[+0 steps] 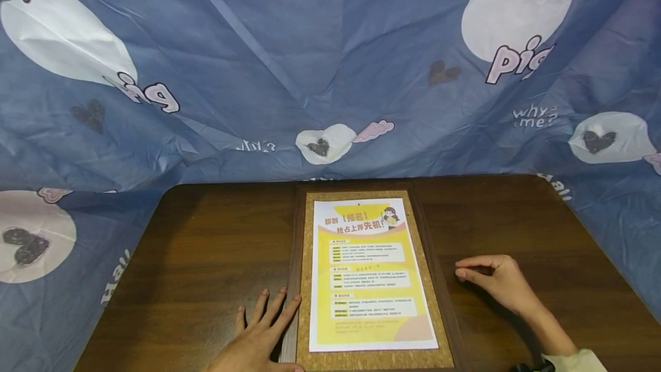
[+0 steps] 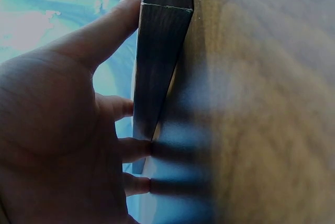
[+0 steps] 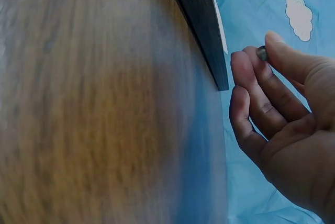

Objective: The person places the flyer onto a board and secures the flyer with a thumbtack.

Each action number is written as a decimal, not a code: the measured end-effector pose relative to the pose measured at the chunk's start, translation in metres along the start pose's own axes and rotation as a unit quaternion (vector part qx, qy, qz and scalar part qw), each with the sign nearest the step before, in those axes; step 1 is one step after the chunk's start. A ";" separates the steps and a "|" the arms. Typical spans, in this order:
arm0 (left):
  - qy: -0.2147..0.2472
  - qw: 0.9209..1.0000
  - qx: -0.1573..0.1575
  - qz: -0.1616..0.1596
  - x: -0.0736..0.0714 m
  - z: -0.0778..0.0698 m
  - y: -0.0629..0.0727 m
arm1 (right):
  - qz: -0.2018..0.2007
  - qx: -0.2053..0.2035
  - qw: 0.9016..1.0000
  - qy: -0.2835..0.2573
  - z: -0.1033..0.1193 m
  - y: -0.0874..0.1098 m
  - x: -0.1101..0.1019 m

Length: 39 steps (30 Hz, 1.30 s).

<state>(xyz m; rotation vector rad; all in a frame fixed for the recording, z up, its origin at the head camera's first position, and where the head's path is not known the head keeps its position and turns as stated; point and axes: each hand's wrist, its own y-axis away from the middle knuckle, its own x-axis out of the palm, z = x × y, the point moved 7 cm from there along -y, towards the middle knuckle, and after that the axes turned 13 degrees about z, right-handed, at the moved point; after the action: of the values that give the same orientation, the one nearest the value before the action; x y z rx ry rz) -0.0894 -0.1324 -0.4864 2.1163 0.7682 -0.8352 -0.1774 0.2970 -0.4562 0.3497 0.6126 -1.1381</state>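
A yellow and white printed sheet (image 1: 372, 274) lies on a cork board (image 1: 305, 303) with a dark wooden frame (image 1: 445, 297). One small dark pin (image 1: 358, 204) shows at the sheet's top edge. My left hand (image 1: 260, 334) has its fingers spread, touching the frame's left side, and its thumb near the lower left corner. In the left wrist view, some fingertips reach down beside the frame's edge. To the right of the board, my right hand (image 1: 498, 280) pinches a small, round, dark metallic thumbtack (image 3: 262, 53) between thumb and fingertips. The tack's point is hidden.
The board lies flat on a brown wooden table (image 1: 217, 234). Behind the table's back edge hangs a blue patterned cloth (image 1: 258, 73), which also drops down along both sides. A black band (image 1: 534, 367) sits on the right wrist beside a pale sleeve (image 1: 578, 361).
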 end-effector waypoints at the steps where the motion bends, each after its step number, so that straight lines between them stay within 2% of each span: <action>1: -0.002 1.000 0.001 0.000 0.000 0.000 0.000 | 0.002 -0.009 1.000 -0.008 0.002 0.000 0.000; 5: -0.008 1.000 0.004 -0.003 0.000 -0.001 0.001 | 0.009 -0.041 0.999 -0.033 0.009 -0.002 0.001; 9: -0.008 1.000 0.006 -0.006 -0.001 -0.001 0.001 | 0.013 -0.047 0.998 -0.037 0.014 -0.006 0.000; 15: -0.011 1.000 0.004 -0.010 -0.001 0.000 0.000 | 0.014 -0.047 0.998 -0.031 0.019 -0.013 -0.002; 24: -0.014 1.000 -0.005 -0.005 -0.001 0.000 0.000 | 0.019 -0.082 0.996 -0.017 0.032 -0.027 -0.003; 32: -0.014 1.000 -0.006 -0.002 0.000 0.000 0.000 | 0.015 -0.091 0.996 0.007 0.046 -0.041 -0.003; 39: -0.006 1.000 -0.005 -0.006 -0.001 0.001 -0.001 | 0.015 -0.088 0.996 0.002 0.059 -0.056 -0.004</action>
<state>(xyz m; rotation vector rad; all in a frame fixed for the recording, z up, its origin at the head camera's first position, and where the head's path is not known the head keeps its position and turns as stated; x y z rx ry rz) -0.0908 -0.1327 -0.4866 2.0976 0.7782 -0.8493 -0.2141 0.2448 -0.4049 0.2099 0.7043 -1.0463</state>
